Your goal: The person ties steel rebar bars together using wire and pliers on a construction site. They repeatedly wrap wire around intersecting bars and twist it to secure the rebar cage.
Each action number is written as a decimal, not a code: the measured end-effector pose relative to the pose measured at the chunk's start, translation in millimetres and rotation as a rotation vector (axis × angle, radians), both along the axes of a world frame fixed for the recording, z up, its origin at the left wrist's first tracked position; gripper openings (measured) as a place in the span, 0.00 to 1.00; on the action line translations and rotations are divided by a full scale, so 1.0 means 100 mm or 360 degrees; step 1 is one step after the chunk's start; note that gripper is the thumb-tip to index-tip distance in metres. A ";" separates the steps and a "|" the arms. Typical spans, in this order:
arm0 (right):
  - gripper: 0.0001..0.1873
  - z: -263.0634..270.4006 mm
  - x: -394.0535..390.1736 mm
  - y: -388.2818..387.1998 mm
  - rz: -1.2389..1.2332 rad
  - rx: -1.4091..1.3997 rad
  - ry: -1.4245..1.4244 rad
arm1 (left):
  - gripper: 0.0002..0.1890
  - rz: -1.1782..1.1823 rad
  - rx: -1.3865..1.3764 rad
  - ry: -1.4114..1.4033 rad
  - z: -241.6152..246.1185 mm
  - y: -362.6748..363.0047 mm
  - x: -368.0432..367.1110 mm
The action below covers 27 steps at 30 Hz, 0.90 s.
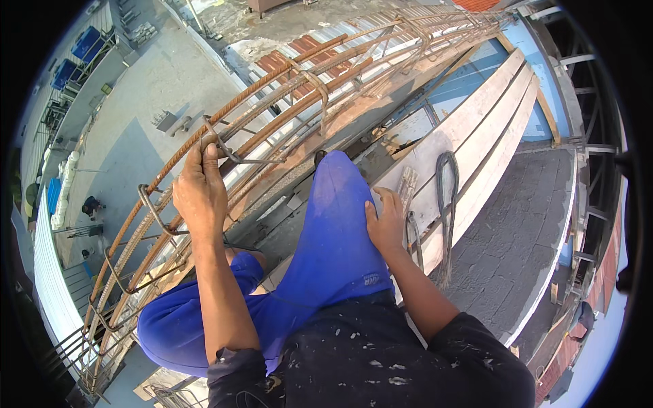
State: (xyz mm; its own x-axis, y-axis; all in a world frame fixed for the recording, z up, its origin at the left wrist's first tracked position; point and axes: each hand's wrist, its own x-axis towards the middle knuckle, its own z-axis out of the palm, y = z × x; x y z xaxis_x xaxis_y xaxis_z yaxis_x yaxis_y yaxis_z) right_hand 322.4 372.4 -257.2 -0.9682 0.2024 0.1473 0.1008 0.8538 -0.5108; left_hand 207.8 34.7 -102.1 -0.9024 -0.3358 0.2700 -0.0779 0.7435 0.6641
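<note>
My left hand (201, 186) is raised at the rebar cage, its fingers closed around the end of a bent steel stirrup (235, 159) where it meets the outer rusty rebar (176, 163). Other stirrups (148, 206) ring the long bars below and above it. My right hand (386, 222) rests against the side of my blue-trousered knee with fingers slightly spread, holding nothing that shows. Just right of it, pincers (414, 239) and a looped bundle of tie wire (447, 204) lie on the pale wooden planks (479, 122).
The rebar cage curves along the building's edge, above a concrete yard (148, 92) far below. A corrugated metal roof (326, 51) lies beyond it. A grey block wall (515, 229) stands at the right. A short wood piece (406, 188) lies on the planks. A person (92, 205) is down in the yard.
</note>
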 end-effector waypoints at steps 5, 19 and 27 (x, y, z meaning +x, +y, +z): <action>0.44 -0.12 1.49 0.88 -0.0710 0.0422 -0.0991 | 0.17 0.0003 -0.0190 0.0026 -0.05 0.01 0.03; 0.19 0.71 0.89 0.57 -0.0488 -0.1582 -0.0910 | 0.18 -0.0207 -0.0131 -0.0198 0.02 -0.15 0.10; 0.23 0.25 -0.99 -1.17 -0.0077 -0.0943 -0.0975 | 0.20 -0.0207 -0.0201 -0.0192 0.00 -0.15 0.10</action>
